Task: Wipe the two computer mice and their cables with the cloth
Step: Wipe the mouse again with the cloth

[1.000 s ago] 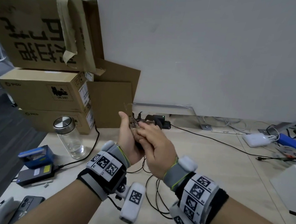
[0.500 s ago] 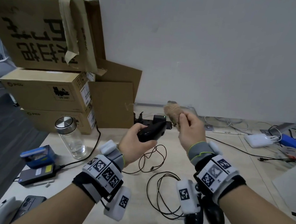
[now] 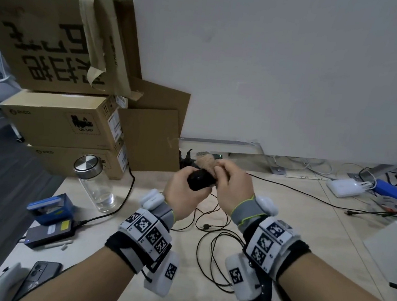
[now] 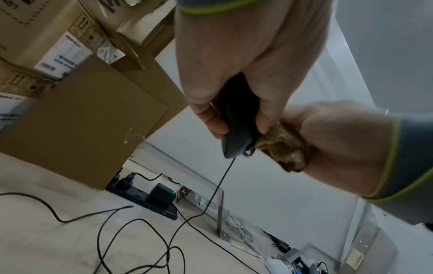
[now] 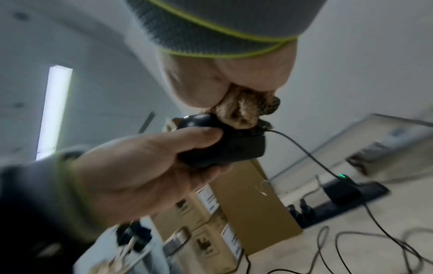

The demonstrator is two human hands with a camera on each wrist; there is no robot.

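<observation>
Black mouse (image 3: 199, 180) is sitting gripped in the left hand (image 3: 183, 193); the right hand (image 3: 233, 190) is squeezing a brown cloth (image 3: 206, 163) against it. A cardboard box (image 3: 61, 121) is showing "UN 3481".

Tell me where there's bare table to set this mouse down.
Bare table lies right of the coiled cables, before the white charger. Another patch sits between the glass jar and your left hand. Directly below is cable-crowded.

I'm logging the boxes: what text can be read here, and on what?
"UN 3481": label on the middle brown cardboard box.
"pico": same box's left corner, faint.
Large black characters on the top brown cardboard box: upside down, not legible.
White barcode stickers: too small.
</observation>
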